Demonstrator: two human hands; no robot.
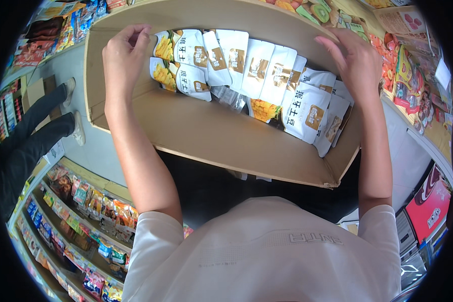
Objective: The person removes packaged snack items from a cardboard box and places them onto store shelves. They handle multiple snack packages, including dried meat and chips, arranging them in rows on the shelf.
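A large open cardboard box (226, 128) lies tilted before me, its near edge above my lap. Along its far side, white snack pouches (258, 68) with brown panels and pictures of yellow food lean in an overlapping row. A clear plastic wrapper (230, 98) lies among them. My left hand (126, 47) is over the box's left part, beside the leftmost pouches, its fingers curled and thumb close to them; whether it holds anything is hidden. At the far right rim, my right hand (355, 58) grips the box wall, thumb inside, the other fingers partly hidden.
Packaged snacks fill shelves (94, 222) at lower left and a display (404, 75) at right. More packets (56, 30) lie at upper left. Another person's legs (41, 117) in dark trousers stand on the tiled floor left of the box. A red carton (430, 207) stands at lower right.
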